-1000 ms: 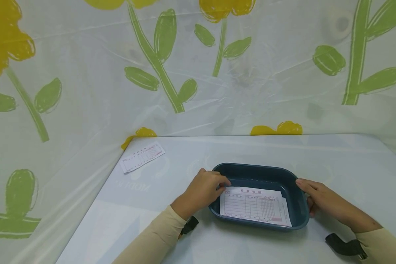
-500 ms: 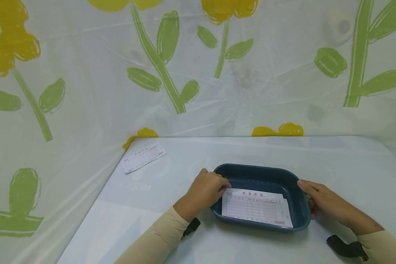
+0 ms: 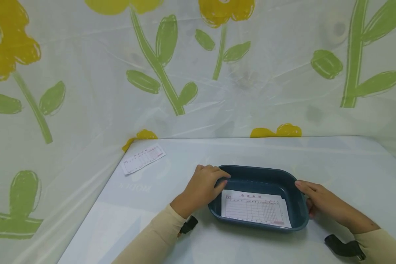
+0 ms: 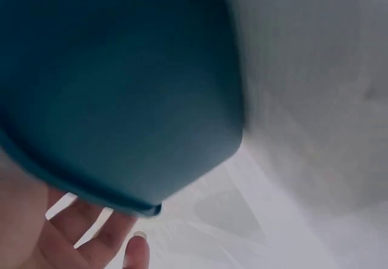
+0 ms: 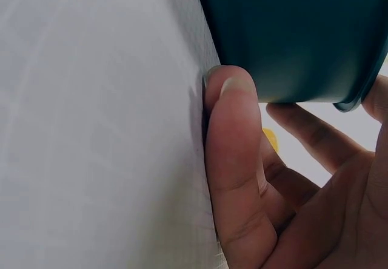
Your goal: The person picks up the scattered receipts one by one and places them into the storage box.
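Note:
A dark teal plastic tray (image 3: 257,174) lies on the white table, with a small stack of printed receipt slips (image 3: 255,207) on its bottom. My left hand (image 3: 202,187) is over the tray's left end, thumb and fingers spread apart above the rim. In the left wrist view its fingers (image 4: 109,232) extend past the tray's rim, loosely bent and holding nothing. My right hand (image 3: 323,200) grips the tray's right end, thumb on the rim. In the right wrist view, one finger (image 5: 315,132) touches the outer wall while other fingers curl low beside the table.
One more receipt slip (image 3: 143,158) lies at the table's far left corner. The white table (image 3: 171,165) ends at the back against a hanging sheet (image 3: 95,91) printed with yellow flowers and green leaves. Black wrist devices (image 3: 344,246) are worn on both forearms.
My left hand has loosened from the tray's left rim, its thumb and fingers parting and rising slightly. The right hand and the slips in the tray stay as they were.

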`<state>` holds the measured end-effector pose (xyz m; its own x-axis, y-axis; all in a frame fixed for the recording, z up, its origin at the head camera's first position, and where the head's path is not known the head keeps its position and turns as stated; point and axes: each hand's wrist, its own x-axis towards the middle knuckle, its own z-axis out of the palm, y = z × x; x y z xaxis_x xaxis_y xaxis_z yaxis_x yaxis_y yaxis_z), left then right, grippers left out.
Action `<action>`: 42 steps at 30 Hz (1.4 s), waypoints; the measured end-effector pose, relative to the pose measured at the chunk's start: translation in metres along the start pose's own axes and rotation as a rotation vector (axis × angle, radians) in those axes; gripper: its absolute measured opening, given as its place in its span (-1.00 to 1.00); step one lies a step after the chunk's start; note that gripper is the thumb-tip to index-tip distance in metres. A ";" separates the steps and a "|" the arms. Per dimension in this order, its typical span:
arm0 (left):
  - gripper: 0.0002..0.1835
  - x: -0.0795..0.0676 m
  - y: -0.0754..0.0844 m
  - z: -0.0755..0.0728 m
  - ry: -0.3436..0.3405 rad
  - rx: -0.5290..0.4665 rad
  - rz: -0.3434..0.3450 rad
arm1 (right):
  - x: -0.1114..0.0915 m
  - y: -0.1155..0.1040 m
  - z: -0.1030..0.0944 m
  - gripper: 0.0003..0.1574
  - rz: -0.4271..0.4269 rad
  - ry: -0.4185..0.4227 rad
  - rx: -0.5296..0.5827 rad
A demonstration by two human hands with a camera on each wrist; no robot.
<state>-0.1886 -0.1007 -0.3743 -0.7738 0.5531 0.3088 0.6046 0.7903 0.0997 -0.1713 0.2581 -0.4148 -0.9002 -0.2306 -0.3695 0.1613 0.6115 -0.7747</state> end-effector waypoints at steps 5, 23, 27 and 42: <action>-0.68 0.005 -0.018 -0.008 0.032 -0.065 -0.066 | 0.000 -0.001 0.001 -0.03 0.001 0.005 0.006; -0.54 -0.002 -0.116 -0.022 -0.107 -0.166 -0.445 | -0.002 0.000 0.001 -0.04 -0.017 0.013 0.006; -0.53 -0.005 -0.133 -0.024 -0.129 -0.196 -0.504 | -0.002 -0.001 0.001 -0.03 -0.009 0.020 -0.001; -0.48 -0.029 -0.195 -0.029 -0.155 -0.382 -0.715 | -0.001 0.000 0.001 -0.05 -0.018 0.011 0.006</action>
<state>-0.2784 -0.2781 -0.3757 -0.9966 0.0029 -0.0821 -0.0426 0.8366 0.5462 -0.1695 0.2577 -0.4152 -0.9074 -0.2328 -0.3499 0.1477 0.6028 -0.7841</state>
